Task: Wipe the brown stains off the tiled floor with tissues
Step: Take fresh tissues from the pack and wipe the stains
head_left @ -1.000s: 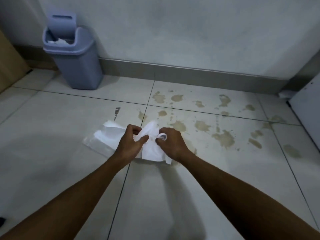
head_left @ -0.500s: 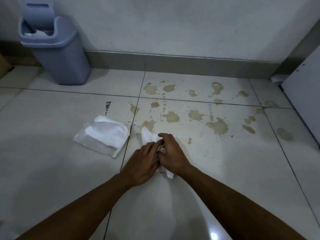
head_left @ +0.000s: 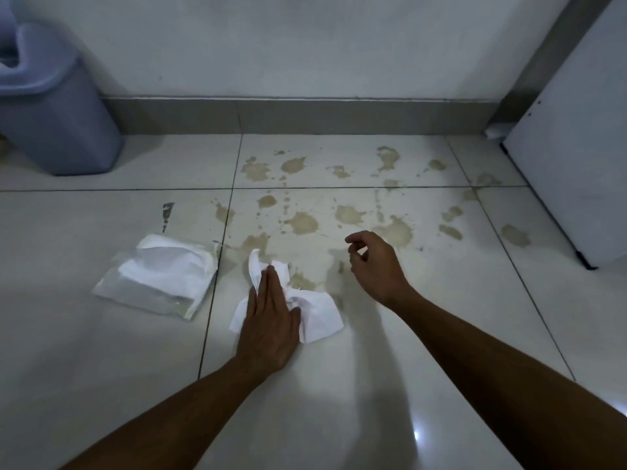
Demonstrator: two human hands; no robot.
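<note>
I noted left hand (head_left: 268,320) flat, fingers straight, pressing crumpled white tissue (head_left: 317,312) onto tiled floor (head_left: 339,401), brown stains (head_left: 339,215) just beyond, right hand (head_left: 375,266) hovering loosely curled, empty, tissue pack (head_left: 159,276) left.

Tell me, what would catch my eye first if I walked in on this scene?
Probably the brown stains splattered over the pale tiled floor near the wall. Next, the left hand pressing a crumpled white tissue flat on the floor at the near edge of the mess, while the right hand hovers beside it, holding nothing. A tissue pack lies to the left, a blue bin in the far left corner.
</note>
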